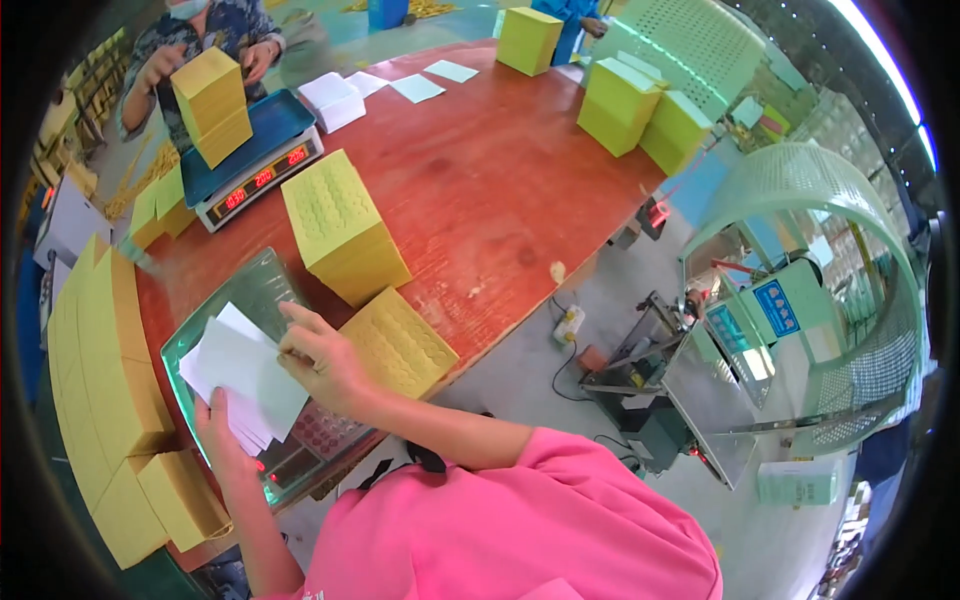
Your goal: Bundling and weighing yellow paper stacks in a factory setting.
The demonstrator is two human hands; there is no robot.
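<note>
My left hand (pixel 222 440) is closed on the lower edge of a loose, slightly fanned bunch of white paper sheets (pixel 245 375). Over the right side of the sheets is my right hand (pixel 330 365), fingers bent and apart, the index finger raised. Its lower fingertips are by the paper's edge; whether they touch it I cannot tell. Beneath the sheets lies a scale with a clear greenish tray (pixel 262 275), its keypad (pixel 325 430) partly covered by my hands. Close to my right hand sit a low yellow paper stack (pixel 400 345) and a taller embossed yellow stack (pixel 345 225).
Yellow blocks (pixel 105 370) line the left edge of the red table (pixel 480 180). Across it, a person's hands (pixel 165 65) are at a yellow stack (pixel 212 105) on another scale (pixel 262 180). More stacks (pixel 620 105) stand far right. A large mesh-sided machine part (pixel 800 190) rises at right.
</note>
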